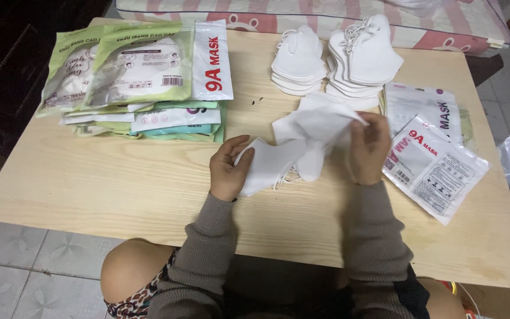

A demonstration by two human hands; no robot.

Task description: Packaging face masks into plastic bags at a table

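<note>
My left hand grips a folded white face mask low over the wooden table, its ear loops dangling beneath. My right hand pinches the edge of another white mask held just above and to the right of the first; the two masks overlap in the middle. Both hands hover near the table's centre.
Two stacks of white masks sit at the back centre. A pile of green and white mask pouches lies at the back left. Flat white pouches lie to the right. A pink patterned mattress borders the far edge.
</note>
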